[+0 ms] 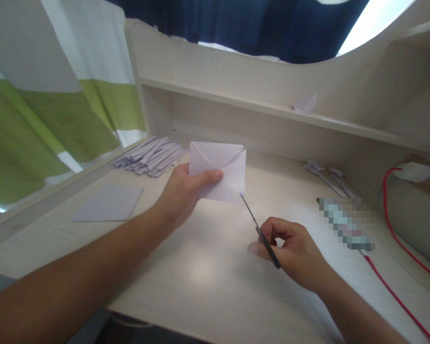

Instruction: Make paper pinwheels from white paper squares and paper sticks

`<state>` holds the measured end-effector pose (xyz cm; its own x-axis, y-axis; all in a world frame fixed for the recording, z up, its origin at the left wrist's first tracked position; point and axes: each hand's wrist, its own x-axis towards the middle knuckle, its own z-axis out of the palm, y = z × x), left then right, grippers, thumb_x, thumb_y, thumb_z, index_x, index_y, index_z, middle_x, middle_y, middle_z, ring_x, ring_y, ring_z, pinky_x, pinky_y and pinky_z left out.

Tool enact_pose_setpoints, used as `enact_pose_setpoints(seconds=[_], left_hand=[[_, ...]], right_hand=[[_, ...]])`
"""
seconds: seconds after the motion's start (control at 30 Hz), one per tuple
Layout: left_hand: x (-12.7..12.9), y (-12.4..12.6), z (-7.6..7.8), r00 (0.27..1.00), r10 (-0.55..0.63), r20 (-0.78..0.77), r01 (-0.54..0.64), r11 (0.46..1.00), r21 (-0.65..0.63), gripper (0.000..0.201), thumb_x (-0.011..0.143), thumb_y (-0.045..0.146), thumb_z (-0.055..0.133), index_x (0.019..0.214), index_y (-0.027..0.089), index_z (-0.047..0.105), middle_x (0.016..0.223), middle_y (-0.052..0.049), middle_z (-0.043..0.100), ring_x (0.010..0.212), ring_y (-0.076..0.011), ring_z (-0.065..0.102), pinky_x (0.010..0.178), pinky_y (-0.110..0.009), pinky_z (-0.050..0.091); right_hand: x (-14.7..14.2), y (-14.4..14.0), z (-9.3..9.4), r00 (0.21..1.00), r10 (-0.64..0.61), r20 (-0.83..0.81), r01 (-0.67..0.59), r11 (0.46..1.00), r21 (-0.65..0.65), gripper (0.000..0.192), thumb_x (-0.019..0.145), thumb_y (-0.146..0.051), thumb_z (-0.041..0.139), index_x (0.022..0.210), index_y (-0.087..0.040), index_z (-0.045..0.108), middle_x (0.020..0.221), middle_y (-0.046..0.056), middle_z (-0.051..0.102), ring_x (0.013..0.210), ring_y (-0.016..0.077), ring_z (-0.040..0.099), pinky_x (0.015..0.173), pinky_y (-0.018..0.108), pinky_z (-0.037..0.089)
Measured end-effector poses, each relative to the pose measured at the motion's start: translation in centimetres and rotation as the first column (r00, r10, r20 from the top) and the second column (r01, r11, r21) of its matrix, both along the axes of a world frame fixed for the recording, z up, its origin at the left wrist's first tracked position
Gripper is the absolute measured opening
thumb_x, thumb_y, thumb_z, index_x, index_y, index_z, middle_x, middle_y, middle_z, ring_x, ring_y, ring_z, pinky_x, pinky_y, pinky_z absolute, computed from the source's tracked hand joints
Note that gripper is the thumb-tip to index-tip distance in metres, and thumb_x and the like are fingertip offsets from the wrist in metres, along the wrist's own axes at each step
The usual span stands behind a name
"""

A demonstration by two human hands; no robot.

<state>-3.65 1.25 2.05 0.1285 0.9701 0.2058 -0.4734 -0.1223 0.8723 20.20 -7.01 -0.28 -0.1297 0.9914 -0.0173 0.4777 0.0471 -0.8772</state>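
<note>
My left hand (186,191) grips a folded white sheet of paper (232,174) from its left side, thumb flat across the front. Diagonal creases run from the paper's top corners toward its middle, like an envelope. In my right hand (290,248) is a pair of scissors (268,246) with dark handles, fingers through the loops. Its blades point up and left, with the tips at the paper's lower right corner. The blades look close together; whether they touch the paper I cannot tell.
A pile of rolled paper strips (152,155) lies at the back left. Nearer, a flat stack of paper (109,203) rests on the desk (186,286). To the right are a blurred-out device (346,224), a red cable (390,291) and paper pieces (326,177). A shelf (236,100) spans the back.
</note>
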Motion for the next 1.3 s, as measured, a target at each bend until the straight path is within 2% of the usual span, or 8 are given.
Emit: enact_pose_setpoints(seconds=[0.27, 0.5, 0.8, 0.93, 1.3], left_hand=[[-0.04, -0.01, -0.01, 1.0, 0.001, 0.018, -0.001, 1.0, -0.004, 0.039, 0.067, 0.028, 0.092, 0.102, 0.013, 0.08, 0.102, -0.011, 0.082, 0.091, -0.0261, 0.077, 0.078, -0.032, 0.059], [0.05, -0.15, 0.06, 1.0, 0.02, 0.013, -0.02, 1.0, -0.003, 0.041, 0.067, 0.032, 0.094, 0.101, 0.013, 0.08, 0.103, -0.011, 0.082, 0.093, -0.027, 0.076, 0.081, -0.034, 0.059], [0.02, -0.07, -0.02, 1.0, -0.001, 0.024, 0.0, 1.0, 0.01, 0.039, 0.069, 0.03, 0.093, 0.102, 0.014, 0.081, 0.105, -0.011, 0.082, 0.094, -0.0266, 0.076, 0.082, -0.034, 0.06], [0.02, -0.09, -0.01, 1.0, -0.005, 0.027, 0.005, 1.0, -0.003, 0.038, 0.068, 0.027, 0.093, 0.101, 0.014, 0.081, 0.105, -0.011, 0.082, 0.095, -0.0276, 0.077, 0.083, -0.035, 0.06], [-0.04, 0.07, -0.2, 1.0, -0.008, 0.024, 0.008, 1.0, 0.014, 0.039, 0.069, 0.028, 0.093, 0.102, 0.012, 0.081, 0.106, -0.012, 0.082, 0.092, -0.0256, 0.076, 0.081, -0.033, 0.06]], right_hand=[[-0.06, 0.1, -0.05, 1.0, -0.002, -0.01, 0.002, 1.0, -0.007, 0.045, 0.068, -0.049, 0.094, 0.063, -0.021, 0.059, 0.057, -0.004, 0.051, 0.055, 0.012, 0.043, 0.051, 0.026, 0.034], [-0.04, 0.04, -0.02, 1.0, 0.003, -0.017, -0.003, 1.0, -0.01, 0.047, 0.068, -0.051, 0.094, 0.063, -0.02, 0.059, 0.057, -0.005, 0.05, 0.057, 0.0118, 0.041, 0.054, 0.027, 0.034], [0.23, 0.17, -0.5, 0.998, 0.029, -0.058, -0.033, 0.997, -0.068, 0.042, 0.071, -0.045, 0.095, 0.068, -0.02, 0.061, 0.06, -0.005, 0.052, 0.058, 0.0117, 0.043, 0.055, 0.027, 0.033], [0.23, 0.05, -0.34, 0.997, 0.041, -0.065, -0.045, 0.998, -0.053, 0.041, 0.071, -0.043, 0.095, 0.067, -0.02, 0.061, 0.06, -0.006, 0.051, 0.058, 0.0116, 0.043, 0.055, 0.027, 0.033], [0.19, 0.12, -0.46, 0.998, 0.041, -0.049, -0.044, 0.997, -0.066, 0.042, 0.071, -0.045, 0.095, 0.068, -0.02, 0.061, 0.06, -0.005, 0.052, 0.058, 0.0118, 0.044, 0.055, 0.027, 0.034]])
